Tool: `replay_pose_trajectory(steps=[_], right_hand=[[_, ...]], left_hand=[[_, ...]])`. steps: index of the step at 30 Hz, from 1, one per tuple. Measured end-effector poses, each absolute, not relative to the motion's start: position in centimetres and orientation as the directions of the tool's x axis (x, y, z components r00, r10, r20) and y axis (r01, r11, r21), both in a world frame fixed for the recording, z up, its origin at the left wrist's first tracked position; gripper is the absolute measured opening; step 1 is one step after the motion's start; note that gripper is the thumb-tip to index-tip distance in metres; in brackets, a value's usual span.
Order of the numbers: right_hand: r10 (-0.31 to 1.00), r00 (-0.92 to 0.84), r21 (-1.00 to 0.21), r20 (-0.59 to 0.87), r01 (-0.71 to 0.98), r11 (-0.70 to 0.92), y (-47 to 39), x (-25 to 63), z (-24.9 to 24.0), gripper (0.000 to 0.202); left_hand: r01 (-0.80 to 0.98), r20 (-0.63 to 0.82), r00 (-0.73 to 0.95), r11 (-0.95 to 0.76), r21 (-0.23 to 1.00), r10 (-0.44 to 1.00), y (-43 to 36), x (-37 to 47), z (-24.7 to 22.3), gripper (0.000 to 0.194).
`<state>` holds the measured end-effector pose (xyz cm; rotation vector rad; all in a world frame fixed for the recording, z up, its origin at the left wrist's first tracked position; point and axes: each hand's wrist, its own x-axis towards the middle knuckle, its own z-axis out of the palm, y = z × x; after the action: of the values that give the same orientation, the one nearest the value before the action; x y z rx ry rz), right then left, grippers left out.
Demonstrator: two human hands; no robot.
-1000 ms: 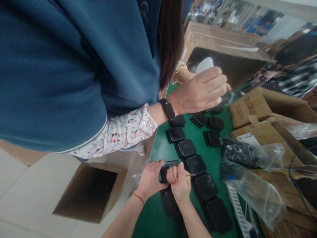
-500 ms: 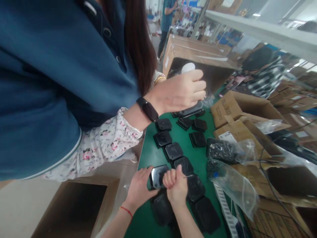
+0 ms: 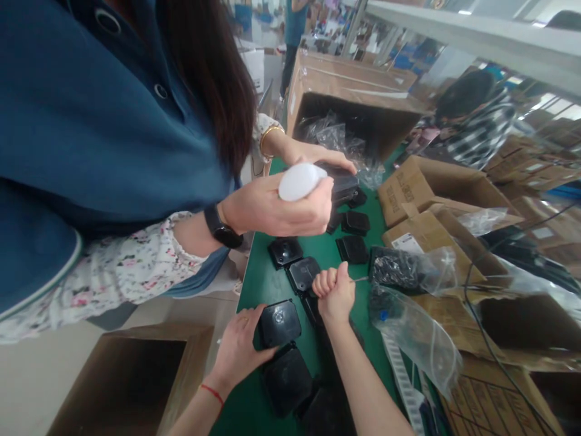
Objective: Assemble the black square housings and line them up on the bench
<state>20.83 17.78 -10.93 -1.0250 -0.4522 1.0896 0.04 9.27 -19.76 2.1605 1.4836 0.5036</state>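
Head view: the right forearm (image 3: 363,375) crosses the green tabletop (image 3: 258,272) and hides part of a line of black cases, while the pieces at the bottom sink into shadow and are hard to tell apart. The right hand (image 3: 336,293) is curled into a tight fist around a thin, metallic-looking rod (image 3: 362,279); only its end shows, pointing right, and the grip conceals the rest. The left hand (image 3: 239,345), fingers and thumb parted to the case's breadth, holds the left side of a glossy black, square plastic case (image 3: 280,324) near the table's left edge. A co-worker in a blue shirt (image 3: 113,121), cut off by the frame, clasps a rounded white object (image 3: 299,181) whose lower part is covered by the fingers.
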Motion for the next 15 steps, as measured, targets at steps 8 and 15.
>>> replay_pose_trajectory(steps=[8,15], right_hand=[[0.958,0.265,-0.951,-0.108,-0.308,-0.022,19.4,19.4,-13.7,0.065],[0.953,0.293,-0.922,-0.075,-0.385,0.046,19.8,19.4,-12.5,0.065]], left_hand=[[0.781,0.065,0.345,-0.325,0.533,0.936,9.2,0.0,-19.9,0.088],[0.788,0.098,0.339,-0.339,0.513,0.936,9.0,0.0,-20.1,0.091]])
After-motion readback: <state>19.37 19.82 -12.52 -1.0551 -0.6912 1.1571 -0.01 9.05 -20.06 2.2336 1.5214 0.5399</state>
